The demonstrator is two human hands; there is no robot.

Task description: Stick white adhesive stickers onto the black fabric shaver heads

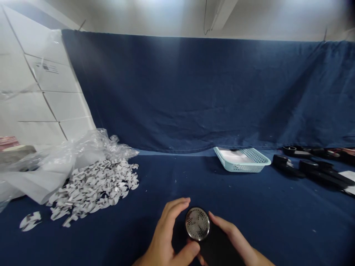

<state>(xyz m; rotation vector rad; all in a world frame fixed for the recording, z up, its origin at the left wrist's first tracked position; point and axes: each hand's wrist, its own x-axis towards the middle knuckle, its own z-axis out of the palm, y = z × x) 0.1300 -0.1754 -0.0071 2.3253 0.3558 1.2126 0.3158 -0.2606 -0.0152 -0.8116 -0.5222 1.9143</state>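
Note:
A black fabric shaver (pixel 222 246) with a round, perforated metal head (pixel 197 224) is held low in front of me, its head facing up toward the camera. My right hand (pixel 235 236) grips the shaver's body from the right, its index finger along the side near the head. On the other side, my left hand (pixel 172 234) curves loosely around the head with fingers and thumb apart. Its thumb tip lies at the lower rim, and I cannot tell whether it presses there; the fingers stand clear of the head.
Many small grey-white pieces (pixel 100 184) lie heaped at left beside clear plastic wrapping (pixel 74 151). White boxes (pixel 66 105) rise behind. A light-blue basket (pixel 244 169) stands at the back, with more black devices (pixel 307 166) at right. Blue cloth (pixel 155 181) covers the table.

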